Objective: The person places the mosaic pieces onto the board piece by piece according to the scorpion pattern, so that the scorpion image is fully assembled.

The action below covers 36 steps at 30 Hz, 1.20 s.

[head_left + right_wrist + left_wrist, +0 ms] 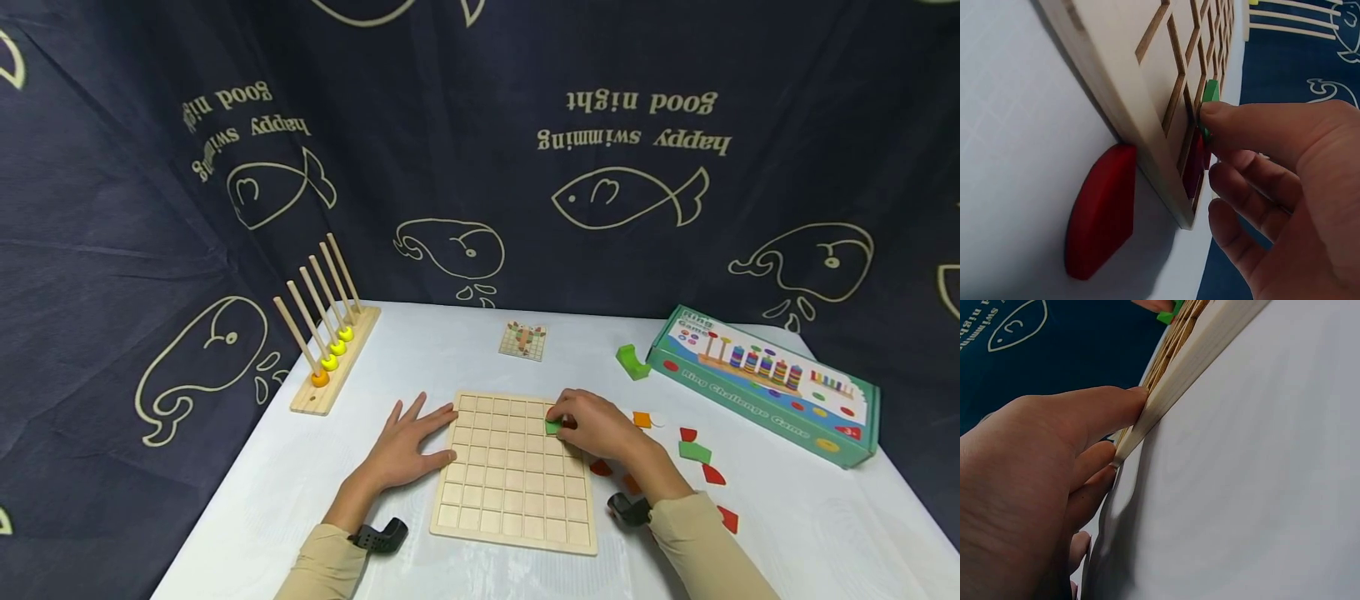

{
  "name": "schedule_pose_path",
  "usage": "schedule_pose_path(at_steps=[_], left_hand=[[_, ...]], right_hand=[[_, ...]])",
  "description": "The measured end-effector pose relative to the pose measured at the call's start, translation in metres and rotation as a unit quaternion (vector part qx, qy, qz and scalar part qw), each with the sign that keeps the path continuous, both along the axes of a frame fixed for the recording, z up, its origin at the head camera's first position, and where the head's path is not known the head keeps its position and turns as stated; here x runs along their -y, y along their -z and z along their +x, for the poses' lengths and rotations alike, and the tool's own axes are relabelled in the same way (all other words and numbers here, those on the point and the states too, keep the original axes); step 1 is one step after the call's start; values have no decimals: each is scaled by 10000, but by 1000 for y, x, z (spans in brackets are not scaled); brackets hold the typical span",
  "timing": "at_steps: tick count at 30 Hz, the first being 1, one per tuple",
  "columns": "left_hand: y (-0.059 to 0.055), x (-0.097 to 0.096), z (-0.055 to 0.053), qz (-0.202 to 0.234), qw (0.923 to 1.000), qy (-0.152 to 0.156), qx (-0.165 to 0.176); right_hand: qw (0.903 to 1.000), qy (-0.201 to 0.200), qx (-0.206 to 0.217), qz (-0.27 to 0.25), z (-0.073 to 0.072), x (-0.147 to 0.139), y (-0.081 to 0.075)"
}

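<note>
A wooden grid board (510,479) with square cells lies flat on the white table. Over its far right corner my right hand (597,425) pinches a small green piece (553,427) between thumb and fingers. A dark red piece (1194,164) sits in the board right beside those fingertips, in the right wrist view. My left hand (403,450) has its fingers spread, with thumb and index finger touching the board's left edge. Against the board's right side, a red rounded piece (1102,212) lies on the table.
Several loose pieces lie right of the board, including a green piece (695,452) and an orange piece (642,419). A pattern card (523,341) and a green block (632,362) lie farther back. A peg rack (330,387) stands left, a game box (765,383) right.
</note>
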State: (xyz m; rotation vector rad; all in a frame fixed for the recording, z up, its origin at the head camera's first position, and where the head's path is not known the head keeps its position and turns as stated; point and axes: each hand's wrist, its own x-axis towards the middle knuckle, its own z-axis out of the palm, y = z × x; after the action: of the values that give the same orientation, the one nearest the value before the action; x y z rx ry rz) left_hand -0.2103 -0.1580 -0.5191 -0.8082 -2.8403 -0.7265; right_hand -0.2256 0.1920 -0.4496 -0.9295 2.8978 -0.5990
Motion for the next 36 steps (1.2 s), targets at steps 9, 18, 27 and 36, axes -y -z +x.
schedule_pose_path(at_steps=[9, 18, 27, 36], left_hand=[[2, 0, -1, -7, 10000, 6, -81], [1, 0, 0, 18, 10000, 28, -90], [0, 0, 0, -20, 9999, 35, -158], [1, 1, 0, -55, 9998, 118, -128]], right_hand=[[9982, 564, -17, 198, 0, 3, 1], [9940, 1008, 189, 368, 1, 3, -1], [9926, 1183, 281, 8, 4, -15, -6], [9895, 1319, 490, -318, 12, -47, -7]])
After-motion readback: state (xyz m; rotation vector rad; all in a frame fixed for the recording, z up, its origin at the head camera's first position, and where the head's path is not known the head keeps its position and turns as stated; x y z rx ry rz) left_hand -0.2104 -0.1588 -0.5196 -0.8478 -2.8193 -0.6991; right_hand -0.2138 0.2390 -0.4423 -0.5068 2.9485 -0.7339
